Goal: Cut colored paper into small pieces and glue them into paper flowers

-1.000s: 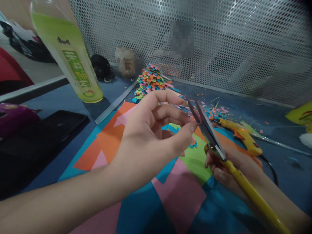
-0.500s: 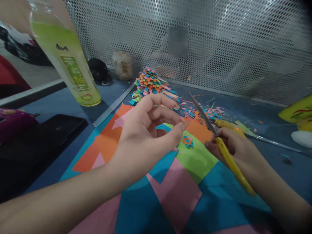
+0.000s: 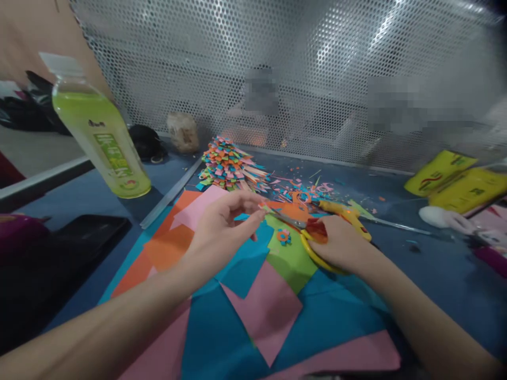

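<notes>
My right hand (image 3: 338, 240) grips scissors (image 3: 317, 257) with yellow handles, their blades pointing left toward my left fingertips. My left hand (image 3: 227, 224) is raised over the paper, thumb and index finger pinched together near the blade tips. Whatever lies in that pinch is too small to make out. Just below the blades, a small orange and blue paper flower (image 3: 283, 236) rests on a green paper sheet (image 3: 291, 269). Blue paper (image 3: 245, 269) and pink paper (image 3: 269, 311) overlap around it.
Behind my hands stand a cone of colourful paper strips (image 3: 227, 166) and loose paper scraps (image 3: 304, 190). A yellow glue gun (image 3: 340, 208) lies beyond my right hand. At left are a drink bottle (image 3: 105, 142), a clear ruler-like strip (image 3: 170, 198) and a black phone (image 3: 93, 232). Yellow packets (image 3: 467, 184) lie right.
The scissors have swung from pointing up and away to pointing left, and their blades have come to my left fingertips. My right hand has moved left. The camera view has shifted.
</notes>
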Action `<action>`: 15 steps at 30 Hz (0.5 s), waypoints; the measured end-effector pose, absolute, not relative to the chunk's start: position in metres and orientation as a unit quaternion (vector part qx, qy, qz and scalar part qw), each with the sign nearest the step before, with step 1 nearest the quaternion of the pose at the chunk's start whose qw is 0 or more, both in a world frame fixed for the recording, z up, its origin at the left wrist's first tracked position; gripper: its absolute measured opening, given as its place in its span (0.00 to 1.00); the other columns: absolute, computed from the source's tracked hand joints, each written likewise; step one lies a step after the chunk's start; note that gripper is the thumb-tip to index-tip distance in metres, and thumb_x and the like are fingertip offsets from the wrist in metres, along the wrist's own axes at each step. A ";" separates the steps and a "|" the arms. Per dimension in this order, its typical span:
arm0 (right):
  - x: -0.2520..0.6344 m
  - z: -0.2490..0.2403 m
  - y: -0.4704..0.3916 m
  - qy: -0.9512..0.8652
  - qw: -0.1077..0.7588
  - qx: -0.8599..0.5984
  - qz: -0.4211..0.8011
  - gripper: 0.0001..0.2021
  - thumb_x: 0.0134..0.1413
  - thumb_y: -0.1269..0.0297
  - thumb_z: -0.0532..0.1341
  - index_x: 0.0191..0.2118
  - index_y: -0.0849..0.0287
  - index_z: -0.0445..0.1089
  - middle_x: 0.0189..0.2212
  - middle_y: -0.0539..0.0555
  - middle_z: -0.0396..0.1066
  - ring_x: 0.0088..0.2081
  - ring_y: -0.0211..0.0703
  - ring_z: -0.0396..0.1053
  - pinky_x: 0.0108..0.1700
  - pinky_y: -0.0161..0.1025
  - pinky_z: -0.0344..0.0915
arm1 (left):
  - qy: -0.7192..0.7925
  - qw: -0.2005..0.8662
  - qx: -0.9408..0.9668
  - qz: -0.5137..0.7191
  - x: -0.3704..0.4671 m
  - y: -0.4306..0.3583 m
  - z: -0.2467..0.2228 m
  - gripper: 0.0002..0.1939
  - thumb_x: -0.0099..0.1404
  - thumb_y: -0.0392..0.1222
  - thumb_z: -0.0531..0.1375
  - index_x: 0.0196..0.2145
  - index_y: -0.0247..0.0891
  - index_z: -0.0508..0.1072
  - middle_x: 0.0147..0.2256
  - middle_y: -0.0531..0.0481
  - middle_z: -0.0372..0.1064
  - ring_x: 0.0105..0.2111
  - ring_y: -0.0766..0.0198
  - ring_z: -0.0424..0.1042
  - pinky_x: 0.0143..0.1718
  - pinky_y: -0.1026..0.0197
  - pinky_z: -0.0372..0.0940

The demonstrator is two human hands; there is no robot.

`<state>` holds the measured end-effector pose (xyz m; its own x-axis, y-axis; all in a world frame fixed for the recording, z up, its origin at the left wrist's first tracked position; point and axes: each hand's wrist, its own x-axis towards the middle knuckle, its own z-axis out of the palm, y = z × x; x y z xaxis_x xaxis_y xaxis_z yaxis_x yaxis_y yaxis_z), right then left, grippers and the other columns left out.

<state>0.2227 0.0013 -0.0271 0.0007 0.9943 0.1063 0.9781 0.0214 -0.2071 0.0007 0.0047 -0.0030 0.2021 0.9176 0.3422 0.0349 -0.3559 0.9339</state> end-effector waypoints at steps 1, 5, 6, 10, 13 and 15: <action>0.221 -0.025 0.000 -0.702 0.082 -0.708 0.007 0.17 0.47 0.57 0.56 0.38 0.65 0.69 0.40 0.67 0.71 0.44 0.63 0.67 0.43 0.50 0.62 | 0.379 0.426 0.658 0.492 0.001 0.006 -0.005 0.07 0.57 0.41 0.59 0.34 0.37 0.71 0.30 0.51 0.66 0.26 0.68 0.67 0.21 0.67 0.65; 0.217 -0.016 -0.001 -0.690 0.046 -0.722 -0.001 0.17 0.46 0.57 0.57 0.39 0.64 0.71 0.41 0.64 0.72 0.44 0.61 0.68 0.44 0.49 0.62 | 0.421 0.348 0.746 0.380 0.002 0.009 -0.010 0.06 0.58 0.40 0.57 0.32 0.37 0.72 0.30 0.51 0.70 0.29 0.65 0.69 0.27 0.65 0.64; 0.218 -0.013 0.000 -0.690 0.052 -0.722 0.010 0.16 0.47 0.57 0.57 0.39 0.62 0.71 0.40 0.62 0.72 0.43 0.58 0.69 0.43 0.46 0.62 | 0.423 0.325 0.769 0.352 0.002 0.010 -0.010 0.06 0.58 0.39 0.56 0.31 0.37 0.72 0.29 0.51 0.71 0.29 0.65 0.69 0.29 0.64 0.64; 0.231 0.001 0.005 -0.660 0.104 -0.744 -0.016 0.16 0.53 0.59 0.53 0.43 0.62 0.68 0.43 0.61 0.71 0.45 0.51 0.68 0.44 0.40 0.62 | 0.409 0.249 0.830 0.287 0.002 0.014 -0.011 0.08 0.57 0.39 0.54 0.30 0.38 0.73 0.30 0.52 0.74 0.31 0.64 0.71 0.33 0.63 0.64; 0.245 0.005 0.012 -0.576 0.095 -0.810 -0.057 0.25 0.53 0.52 0.52 0.47 0.69 0.64 0.45 0.70 0.67 0.48 0.60 0.65 0.45 0.47 0.62 | 0.415 0.212 0.846 0.257 -0.003 0.022 -0.014 0.10 0.58 0.41 0.54 0.32 0.38 0.73 0.33 0.50 0.75 0.34 0.61 0.73 0.36 0.61 0.65; 0.255 0.003 0.016 -0.524 0.069 -0.848 -0.042 0.33 0.50 0.45 0.52 0.49 0.74 0.63 0.45 0.75 0.66 0.48 0.64 0.66 0.43 0.50 0.63 | 0.424 0.174 0.854 0.246 -0.006 0.027 -0.015 0.11 0.59 0.42 0.53 0.33 0.39 0.74 0.35 0.49 0.75 0.36 0.59 0.73 0.39 0.59 0.65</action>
